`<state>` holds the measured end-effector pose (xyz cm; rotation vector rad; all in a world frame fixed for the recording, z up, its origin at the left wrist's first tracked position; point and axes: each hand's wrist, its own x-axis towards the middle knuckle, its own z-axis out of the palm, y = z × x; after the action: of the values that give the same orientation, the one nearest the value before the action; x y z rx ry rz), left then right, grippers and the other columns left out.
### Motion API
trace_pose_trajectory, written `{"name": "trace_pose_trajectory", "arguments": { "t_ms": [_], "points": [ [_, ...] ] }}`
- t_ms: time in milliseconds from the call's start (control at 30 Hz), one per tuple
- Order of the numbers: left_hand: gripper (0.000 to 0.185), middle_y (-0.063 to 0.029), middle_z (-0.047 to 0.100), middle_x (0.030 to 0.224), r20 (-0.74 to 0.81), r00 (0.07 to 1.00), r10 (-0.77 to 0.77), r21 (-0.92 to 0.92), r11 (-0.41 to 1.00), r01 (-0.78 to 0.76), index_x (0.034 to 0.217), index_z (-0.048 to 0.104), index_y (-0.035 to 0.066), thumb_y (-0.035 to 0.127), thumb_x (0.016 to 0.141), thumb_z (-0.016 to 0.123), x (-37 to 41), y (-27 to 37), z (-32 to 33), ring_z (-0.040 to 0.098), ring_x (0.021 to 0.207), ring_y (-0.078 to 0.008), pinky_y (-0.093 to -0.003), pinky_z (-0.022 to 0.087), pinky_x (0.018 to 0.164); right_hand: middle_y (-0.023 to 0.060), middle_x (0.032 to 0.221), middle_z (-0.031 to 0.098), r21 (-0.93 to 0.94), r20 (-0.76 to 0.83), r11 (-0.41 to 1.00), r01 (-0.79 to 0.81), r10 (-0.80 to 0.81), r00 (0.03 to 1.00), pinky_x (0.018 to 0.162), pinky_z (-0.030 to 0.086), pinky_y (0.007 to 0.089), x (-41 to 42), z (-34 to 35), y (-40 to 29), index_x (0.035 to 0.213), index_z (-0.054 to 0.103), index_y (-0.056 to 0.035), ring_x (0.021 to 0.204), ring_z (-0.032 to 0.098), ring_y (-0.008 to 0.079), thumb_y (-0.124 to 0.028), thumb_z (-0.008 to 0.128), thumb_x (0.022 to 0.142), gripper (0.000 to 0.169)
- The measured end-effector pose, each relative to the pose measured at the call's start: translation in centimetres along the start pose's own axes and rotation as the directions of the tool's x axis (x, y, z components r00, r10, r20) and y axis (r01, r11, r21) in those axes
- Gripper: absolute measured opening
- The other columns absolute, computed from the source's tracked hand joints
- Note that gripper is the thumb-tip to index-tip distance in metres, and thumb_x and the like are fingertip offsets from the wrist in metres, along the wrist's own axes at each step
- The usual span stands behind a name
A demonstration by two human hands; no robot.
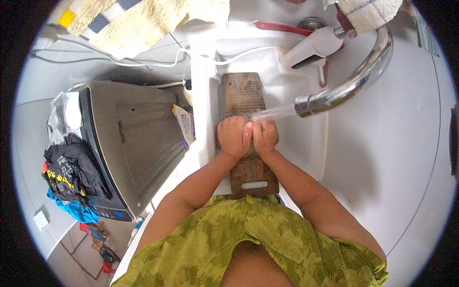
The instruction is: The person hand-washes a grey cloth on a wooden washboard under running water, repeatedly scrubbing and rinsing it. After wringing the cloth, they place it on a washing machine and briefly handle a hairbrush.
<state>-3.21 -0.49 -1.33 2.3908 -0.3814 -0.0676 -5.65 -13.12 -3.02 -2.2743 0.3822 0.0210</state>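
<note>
My left hand (235,136) and my right hand (264,137) are side by side, fingers curled and thumbs nearly touching, over the middle of a wooden washboard (244,89). A dull greyish patch shows between my wrists; whether my hands grip something is hidden. Water (274,113) runs from a curved chrome faucet (344,97) onto my fingers. The washboard stands in a white sink (304,140), its lower end with a slot handle leaning towards my body.
A grey washing machine (143,125) stands at left, with dark clothing (68,172) and blue cloth (73,208) on its lid. A towel (143,28) hangs at upper left. A white cable (247,55) runs to the tap body (313,46). A red-handled tool (281,27) lies behind the sink.
</note>
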Motion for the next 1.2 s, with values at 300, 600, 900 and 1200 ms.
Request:
{"name": "trace_pose_trajectory", "arguments": {
  "t_ms": [300,600,900,1200],
  "points": [
    [0.041,-0.0194,0.064,0.072,0.115,0.982,-0.151,-0.028,0.988,0.155,0.073,0.058,0.005,0.038,0.091,0.040,7.5,-1.7,2.3,0.060,0.066,-0.0417,-0.0500,0.046,0.069,0.0230,0.074,0.058,-0.226,-0.193,0.911,0.345,-0.389,0.901,0.067,0.043,0.0485,8.5,5.2,6.1,0.079,0.058,0.0006,0.075,0.057,0.0397,-0.027,0.040,0.092,0.035],
    [0.066,-0.0259,0.052,0.125,0.374,0.902,-0.214,-0.021,0.971,0.239,0.121,0.057,0.004,0.059,0.087,0.045,6.7,-4.6,1.5,0.044,0.122,-0.0409,-0.0450,0.034,0.101,0.0188,0.109,0.061,0.033,0.066,0.999,0.006,-0.008,0.998,0.093,0.039,0.0405,7.5,-0.5,1.9,0.118,0.057,-0.0019,0.103,0.055,0.0326,-0.043,0.045,0.090,0.051],
    [0.045,-0.0141,0.054,0.116,-0.129,0.987,-0.095,-0.150,0.986,0.076,0.099,0.061,0.002,0.044,0.085,0.055,-2.6,0.2,0.3,0.043,0.118,-0.0372,-0.0509,0.031,0.097,0.0158,0.087,0.061,0.130,-0.187,0.976,0.175,-0.149,0.971,0.080,0.041,0.0445,-1.6,0.3,-0.9,0.087,0.061,-0.0017,0.088,0.057,0.0334,-0.015,0.055,0.086,0.015],
    [0.047,-0.0159,0.061,0.083,0.048,0.987,-0.151,0.054,0.987,0.149,0.080,0.066,0.003,0.046,0.086,0.049,5.7,-1.9,1.7,0.056,0.082,-0.0358,-0.0486,0.045,0.069,0.0178,0.070,0.053,-0.211,-0.070,0.913,0.350,-0.371,0.926,0.060,0.042,0.0473,6.2,2.9,2.8,0.073,0.050,0.0000,0.065,0.054,0.0360,-0.016,0.053,0.084,0.019]
  ]
}}
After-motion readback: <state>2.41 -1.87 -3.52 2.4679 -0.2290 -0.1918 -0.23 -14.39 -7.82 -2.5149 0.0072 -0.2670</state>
